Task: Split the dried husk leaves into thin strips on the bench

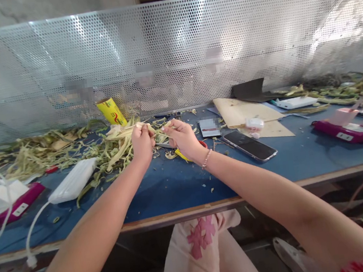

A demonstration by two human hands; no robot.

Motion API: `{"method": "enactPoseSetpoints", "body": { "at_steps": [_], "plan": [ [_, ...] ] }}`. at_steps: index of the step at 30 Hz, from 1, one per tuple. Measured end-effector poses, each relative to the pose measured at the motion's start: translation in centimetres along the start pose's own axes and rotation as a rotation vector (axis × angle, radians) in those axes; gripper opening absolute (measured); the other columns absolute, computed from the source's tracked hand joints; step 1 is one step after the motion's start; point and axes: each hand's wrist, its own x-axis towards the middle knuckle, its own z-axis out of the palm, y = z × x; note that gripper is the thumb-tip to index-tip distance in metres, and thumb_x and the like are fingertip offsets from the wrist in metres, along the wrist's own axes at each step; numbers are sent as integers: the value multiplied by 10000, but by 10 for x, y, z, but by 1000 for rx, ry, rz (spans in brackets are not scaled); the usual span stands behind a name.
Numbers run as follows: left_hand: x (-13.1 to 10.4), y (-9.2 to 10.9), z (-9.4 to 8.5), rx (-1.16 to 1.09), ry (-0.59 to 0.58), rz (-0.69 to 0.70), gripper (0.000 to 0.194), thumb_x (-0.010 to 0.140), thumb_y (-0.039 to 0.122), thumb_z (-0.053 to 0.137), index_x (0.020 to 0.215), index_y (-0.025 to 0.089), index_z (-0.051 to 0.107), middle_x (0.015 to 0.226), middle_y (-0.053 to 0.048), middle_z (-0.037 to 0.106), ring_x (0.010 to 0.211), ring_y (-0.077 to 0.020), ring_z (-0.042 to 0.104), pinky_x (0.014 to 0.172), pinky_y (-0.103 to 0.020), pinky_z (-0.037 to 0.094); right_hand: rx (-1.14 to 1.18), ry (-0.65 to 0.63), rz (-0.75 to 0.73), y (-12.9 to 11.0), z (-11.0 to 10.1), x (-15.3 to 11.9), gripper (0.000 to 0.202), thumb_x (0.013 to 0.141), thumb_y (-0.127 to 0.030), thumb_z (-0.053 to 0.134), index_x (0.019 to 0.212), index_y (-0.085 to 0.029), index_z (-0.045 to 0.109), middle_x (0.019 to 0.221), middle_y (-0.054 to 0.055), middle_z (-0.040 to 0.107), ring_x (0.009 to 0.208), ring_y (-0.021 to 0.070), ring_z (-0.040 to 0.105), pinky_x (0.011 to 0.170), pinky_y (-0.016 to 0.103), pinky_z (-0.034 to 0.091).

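Near the centre of the blue table, my left hand (142,142) is closed, pinching a pale dried plant strip. My right hand (182,136) is beside it, fingertips pressed together on a thin pale-green strip. A small gap separates the two hands. A pile of dried plant strips (114,150) lies to the left of and behind my left hand. Scissors with yellow and red on the handles (182,155) lie partly hidden under my right hand.
The blue table (176,193) holds a yellow tube (111,112), a black phone (250,145), cardboard sheets (248,110), a white power bank (73,180) and magenta power strips (344,131). A perforated metal screen (167,34) stands along the back.
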Motion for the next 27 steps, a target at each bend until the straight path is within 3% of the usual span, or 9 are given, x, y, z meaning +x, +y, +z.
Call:
{"method": "enactPoseSetpoints", "body": {
  "at_steps": [9,14,19,24,27],
  "plan": [
    [-1,9,-14,109,-136,118,229,775,364,554,666,183,465,459,59,430,324,-35,320,329,-171,211,-30,45,63,-2,-11,4,307,674,-412,646,631,-211,419,385,-125,275,314,28,240,345,181,195],
    [-6,3,-15,-31,-173,-45,211,736,368,584,740,173,503,474,64,438,309,-17,243,328,-167,160,-172,35,79,5,-20,3,272,686,-404,621,641,-202,445,366,-125,315,302,27,273,333,164,202],
    [-9,1,-14,-135,-205,-156,258,600,251,691,726,154,487,489,85,418,331,2,232,347,-150,168,-145,56,169,9,-19,1,196,719,-362,553,690,-199,449,444,-105,433,369,47,416,396,162,352],
    [-9,0,-13,-71,-150,-143,341,538,221,721,773,166,481,510,78,485,354,-23,325,353,-154,219,-48,58,163,8,-17,1,185,687,-313,573,662,-182,445,578,-78,481,532,47,513,571,186,460],
    [-9,1,-14,-22,-152,-111,321,533,235,721,724,171,471,527,66,511,378,-36,375,369,-162,265,-71,45,169,10,-21,3,192,685,-330,583,734,-183,470,648,-59,513,574,61,537,588,205,474]
  ]
}}
